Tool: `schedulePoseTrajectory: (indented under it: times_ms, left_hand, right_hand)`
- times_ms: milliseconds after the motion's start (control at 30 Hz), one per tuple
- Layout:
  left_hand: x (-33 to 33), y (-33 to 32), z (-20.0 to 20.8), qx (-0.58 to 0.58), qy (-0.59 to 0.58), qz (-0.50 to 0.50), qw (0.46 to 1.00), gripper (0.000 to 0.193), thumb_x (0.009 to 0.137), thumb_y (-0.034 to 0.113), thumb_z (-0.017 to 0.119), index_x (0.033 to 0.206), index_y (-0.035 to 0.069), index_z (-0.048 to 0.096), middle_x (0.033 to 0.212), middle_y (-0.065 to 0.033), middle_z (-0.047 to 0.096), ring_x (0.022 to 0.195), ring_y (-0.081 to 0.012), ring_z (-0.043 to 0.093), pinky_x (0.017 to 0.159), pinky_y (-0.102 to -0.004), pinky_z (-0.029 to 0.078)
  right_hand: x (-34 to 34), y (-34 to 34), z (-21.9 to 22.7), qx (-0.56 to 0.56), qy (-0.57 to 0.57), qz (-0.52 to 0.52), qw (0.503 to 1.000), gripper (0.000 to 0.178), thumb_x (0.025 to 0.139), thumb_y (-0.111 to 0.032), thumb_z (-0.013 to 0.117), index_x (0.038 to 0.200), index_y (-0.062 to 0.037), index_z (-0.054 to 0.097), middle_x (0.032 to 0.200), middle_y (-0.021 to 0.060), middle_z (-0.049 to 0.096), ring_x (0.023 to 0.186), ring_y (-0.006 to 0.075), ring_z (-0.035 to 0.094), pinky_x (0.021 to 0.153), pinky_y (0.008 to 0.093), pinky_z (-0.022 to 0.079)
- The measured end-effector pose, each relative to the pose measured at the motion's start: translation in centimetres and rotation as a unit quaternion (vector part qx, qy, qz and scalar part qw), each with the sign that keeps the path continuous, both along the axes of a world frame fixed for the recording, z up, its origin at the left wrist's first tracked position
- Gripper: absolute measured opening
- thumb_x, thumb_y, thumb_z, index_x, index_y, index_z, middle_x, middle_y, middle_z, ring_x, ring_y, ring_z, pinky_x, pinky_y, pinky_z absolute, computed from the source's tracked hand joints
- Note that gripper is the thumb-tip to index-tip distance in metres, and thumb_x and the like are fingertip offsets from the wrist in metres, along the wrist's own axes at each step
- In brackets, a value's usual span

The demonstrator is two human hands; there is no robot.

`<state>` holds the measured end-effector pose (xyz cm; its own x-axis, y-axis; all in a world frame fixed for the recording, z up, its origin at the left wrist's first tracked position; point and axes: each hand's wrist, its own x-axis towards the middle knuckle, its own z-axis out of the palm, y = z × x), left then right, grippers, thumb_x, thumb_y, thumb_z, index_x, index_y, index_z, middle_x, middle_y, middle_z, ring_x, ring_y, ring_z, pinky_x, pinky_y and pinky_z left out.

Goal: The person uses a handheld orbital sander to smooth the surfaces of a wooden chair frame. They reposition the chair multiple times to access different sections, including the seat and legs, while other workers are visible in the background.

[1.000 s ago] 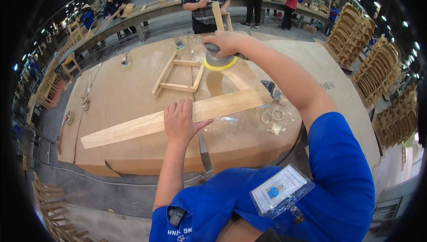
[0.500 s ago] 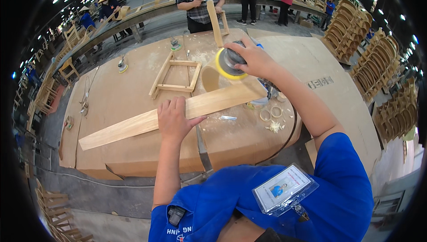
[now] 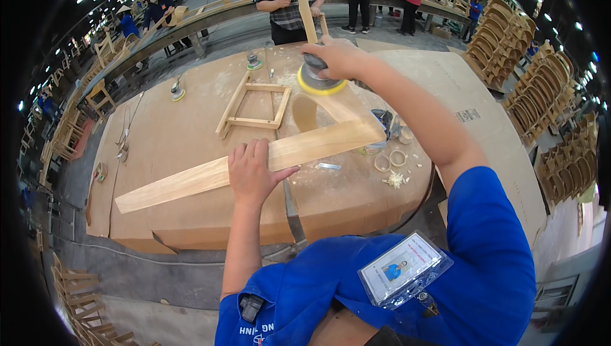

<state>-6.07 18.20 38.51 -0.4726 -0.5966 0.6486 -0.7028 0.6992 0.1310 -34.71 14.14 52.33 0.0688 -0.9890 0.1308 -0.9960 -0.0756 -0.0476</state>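
Observation:
A long pale wooden board [image 3: 324,143] slants across the cardboard-covered table [image 3: 184,155], its right end wider and joined to or resting by a curved wooden piece [image 3: 305,113]. My left hand [image 3: 249,171] grips the board near its middle, thumb spread along the near side. In my right hand [image 3: 340,59] is a round sander [image 3: 316,73] with a yellow-rimmed pad, held above the curved piece; whether the pad touches wood I cannot tell. Left of the curved piece lies a rectangular wooden frame [image 3: 254,107].
Two more sanders [image 3: 177,91] stand farther back. Tape rolls [image 3: 397,158], wood shavings [image 3: 396,180] and a small pale strip [image 3: 329,166] lie right of centre. Across the table a person in a checked shirt [image 3: 289,2] handles a wooden piece. Stacked curved chair parts [image 3: 499,37] rise at right.
My right hand has moved the sander left and slightly away from me. My left hand stays at the same place on the board.

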Motion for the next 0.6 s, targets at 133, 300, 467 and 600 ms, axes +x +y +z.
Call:
schedulePoseTrajectory:
  times_ms: [133, 300, 467, 600]
  left_hand:
    - [-0.1, -0.3, 0.1, 0.004, -0.001, 0.002, 1.000, 0.073, 0.050, 0.060, 0.083, 0.099, 0.010, 0.062, 0.089, -0.0059, 0.061, 0.088, -0.0278, 0.055, 0.081, -0.0381, 0.043]
    - [-0.1, -0.4, 0.3, 0.020, -0.007, -0.001, 1.000, 0.070, 0.052, 0.056, 0.085, 0.099, 0.009, 0.062, 0.090, -0.0064, 0.062, 0.089, -0.0280, 0.055, 0.082, -0.0387, 0.043]
    - [0.1, -0.3, 0.2, 0.000, -0.008, -0.014, 1.000, 0.071, 0.052, 0.058, 0.084, 0.098, 0.009, 0.061, 0.089, -0.0064, 0.061, 0.090, -0.0270, 0.056, 0.082, -0.0386, 0.043]
    - [0.2, -0.1, 0.0, 0.004, 0.002, -0.015, 1.000, 0.072, 0.052, 0.061, 0.082, 0.097, 0.009, 0.061, 0.088, -0.0058, 0.061, 0.088, -0.0266, 0.056, 0.082, -0.0385, 0.043]
  right_hand:
    - [-1.0, 4.3, -1.8, -0.076, -0.054, 0.019, 0.995, 0.068, 0.077, -0.014, 0.076, 0.137, -0.0260, 0.047, 0.126, 0.0189, 0.048, 0.115, 0.0389, 0.054, 0.095, 0.0446, 0.047]
    - [-1.6, 7.7, -3.7, -0.148, -0.080, 0.019, 0.986, 0.066, 0.079, -0.014, 0.076, 0.138, -0.0272, 0.047, 0.123, 0.0193, 0.048, 0.108, 0.0387, 0.058, 0.091, 0.0446, 0.049]
    - [-0.7, 7.0, -3.4, -0.158, -0.065, 0.033, 0.985, 0.067, 0.079, -0.016, 0.076, 0.138, -0.0276, 0.047, 0.123, 0.0190, 0.049, 0.106, 0.0387, 0.060, 0.090, 0.0449, 0.051]
    - [0.9, 2.8, -1.3, -0.076, -0.052, 0.020, 0.996, 0.067, 0.078, -0.016, 0.075, 0.137, -0.0268, 0.046, 0.125, 0.0197, 0.049, 0.111, 0.0396, 0.058, 0.092, 0.0448, 0.049]
